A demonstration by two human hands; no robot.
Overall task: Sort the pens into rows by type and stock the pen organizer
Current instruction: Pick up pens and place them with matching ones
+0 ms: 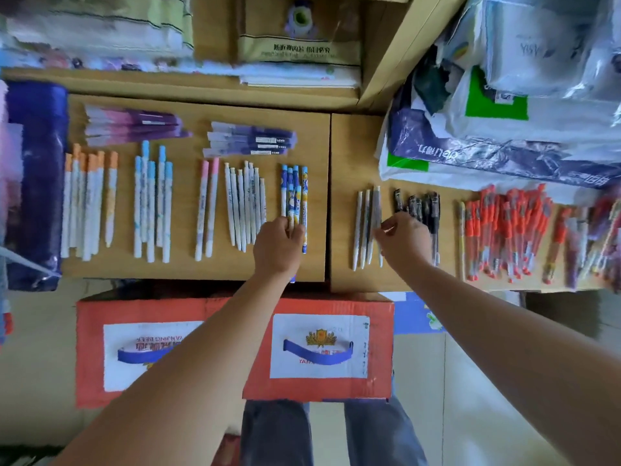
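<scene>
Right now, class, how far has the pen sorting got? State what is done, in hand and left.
Done: orange-capped pens, blue-capped pens, pink-capped pens and white pens lie in separate rows. In hand: the left hand grips the blue patterned pens; the right hand pinches the grey pens. Left: the red pen pile is jumbled; no organizer shows.

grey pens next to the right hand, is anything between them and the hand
Nothing visible is in the way. The right hand pinches the rightmost of the grey pens at its fingertips. The black pens lie on the hand's far side, partly under it, not between.
</scene>
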